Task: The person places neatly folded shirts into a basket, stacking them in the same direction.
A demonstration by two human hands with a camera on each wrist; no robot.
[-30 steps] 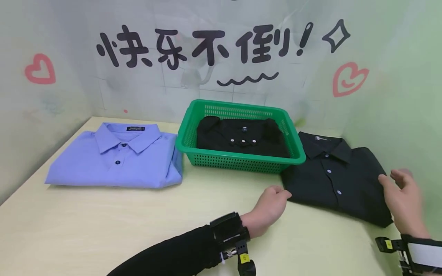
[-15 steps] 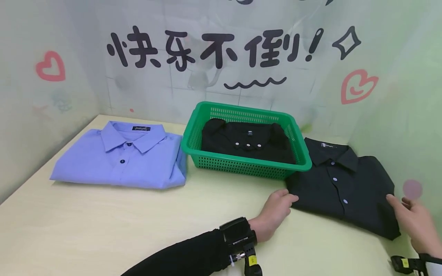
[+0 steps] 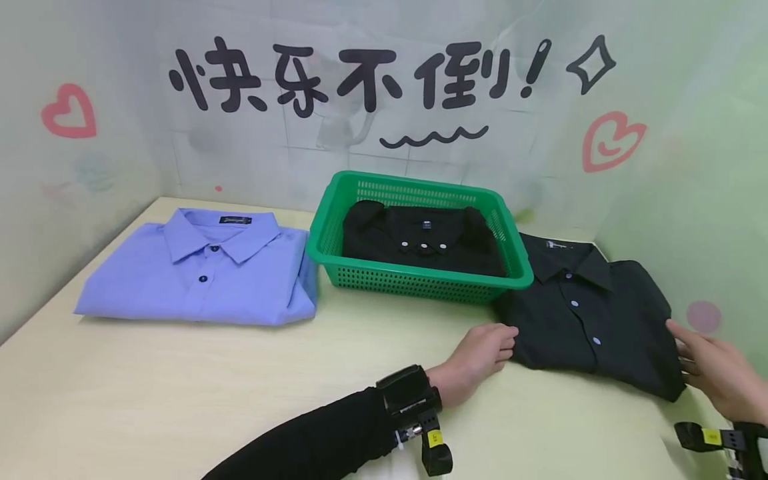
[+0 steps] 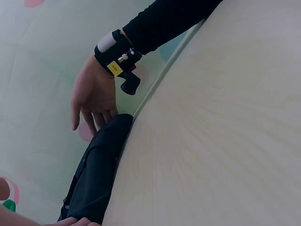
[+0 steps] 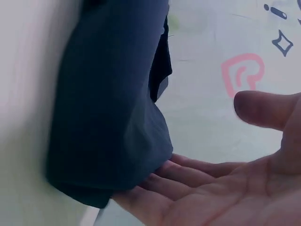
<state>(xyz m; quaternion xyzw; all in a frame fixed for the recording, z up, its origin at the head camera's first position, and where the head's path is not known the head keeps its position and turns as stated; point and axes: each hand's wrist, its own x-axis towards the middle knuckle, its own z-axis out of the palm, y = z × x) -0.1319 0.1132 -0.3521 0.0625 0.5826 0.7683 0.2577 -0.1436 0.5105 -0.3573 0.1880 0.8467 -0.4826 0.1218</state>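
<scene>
A folded black button-up shirt (image 3: 618, 320) lies at the table's right side, its collar toward the back wall. At its lower left edge is my left hand (image 3: 477, 357), with the fingertips against the cloth. My right hand (image 3: 723, 373) meets the opposite edge. In the right wrist view, the fingers (image 5: 183, 181) reach out nearly straight to the shirt's corner, and the thumb (image 5: 263, 110) stands apart from the cloth. The left wrist view shows the shirt (image 4: 96, 172) edge-on between both hands, most of the left hand being out of frame.
A green plastic basket (image 3: 420, 283) holds a folded black shirt (image 3: 414, 233) with white buttons and overlaps the other black shirt's upper left. Farther left lies a folded blue shirt (image 3: 192, 280). Printed walls (image 3: 708, 200) enclose the table at the back and both sides.
My left hand has shifted slightly right, and the shirt's lower left edge has moved inward with it. My right hand has turned and come lower along the right edge. The head view has swayed a little.
</scene>
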